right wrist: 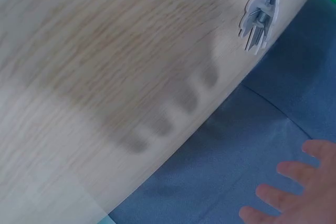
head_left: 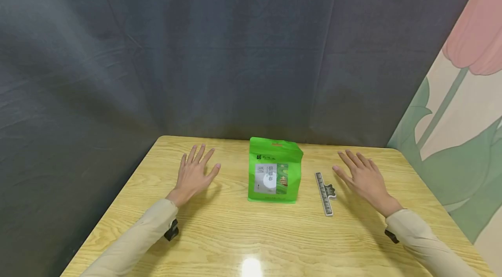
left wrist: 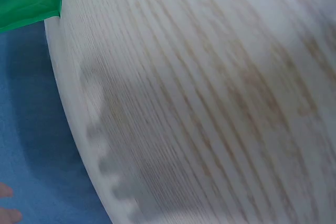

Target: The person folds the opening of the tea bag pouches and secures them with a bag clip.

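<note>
A bright green tea pouch (head_left: 274,170) with a grey and green label stands upright near the middle of the wooden table. To its right lies a long flat clip (head_left: 324,194) with a piano-key pattern and a black crown-shaped grip; the right wrist view shows the clip's spring (right wrist: 261,17). My left hand (head_left: 193,177) hovers left of the pouch, fingers spread and holding nothing. On the other side, my right hand (head_left: 364,181) is held above the table just right of the clip, fingers straight, touching neither thing. Only two fingertips of the left hand show in the left wrist view.
The wood-grain table (head_left: 235,238) ends at a dark blue-grey curtain (head_left: 235,50) hanging behind it and along the left. A wall painted with a pink tulip (head_left: 474,37) rises at the right edge. A black wrist camera (head_left: 171,230) sits under the left sleeve.
</note>
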`<state>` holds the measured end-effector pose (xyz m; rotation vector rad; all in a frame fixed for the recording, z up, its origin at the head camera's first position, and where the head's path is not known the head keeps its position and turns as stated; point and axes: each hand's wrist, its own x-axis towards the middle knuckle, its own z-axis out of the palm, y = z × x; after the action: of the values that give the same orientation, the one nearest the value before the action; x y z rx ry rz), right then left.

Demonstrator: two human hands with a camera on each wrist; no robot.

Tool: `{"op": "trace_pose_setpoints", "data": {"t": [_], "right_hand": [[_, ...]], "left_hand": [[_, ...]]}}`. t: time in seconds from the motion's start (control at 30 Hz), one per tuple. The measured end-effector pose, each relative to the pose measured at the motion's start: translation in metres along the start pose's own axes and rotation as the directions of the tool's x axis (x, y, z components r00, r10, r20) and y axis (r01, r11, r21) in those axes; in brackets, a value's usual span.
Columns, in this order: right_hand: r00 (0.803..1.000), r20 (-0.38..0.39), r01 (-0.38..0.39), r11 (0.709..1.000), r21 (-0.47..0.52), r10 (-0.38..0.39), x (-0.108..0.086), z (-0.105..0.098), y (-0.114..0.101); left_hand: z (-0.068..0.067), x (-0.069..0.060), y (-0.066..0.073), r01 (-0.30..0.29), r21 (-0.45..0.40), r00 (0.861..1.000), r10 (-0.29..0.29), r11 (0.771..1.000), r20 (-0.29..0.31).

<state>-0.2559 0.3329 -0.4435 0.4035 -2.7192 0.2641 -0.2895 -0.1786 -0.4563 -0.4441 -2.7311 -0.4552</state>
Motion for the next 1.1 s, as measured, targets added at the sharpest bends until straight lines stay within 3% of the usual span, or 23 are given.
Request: {"op": "trace_pose_setpoints", "data": {"t": [1.1], "right_hand": [[0.996,-0.065,0.063,0.998,0.018,-0.061,0.0013,0.0042,-0.0043]], "left_hand": [[-0.0012,0.002,0.0015,0.005,-0.046,1.0,-0.006,0.999,-0.026]]}}
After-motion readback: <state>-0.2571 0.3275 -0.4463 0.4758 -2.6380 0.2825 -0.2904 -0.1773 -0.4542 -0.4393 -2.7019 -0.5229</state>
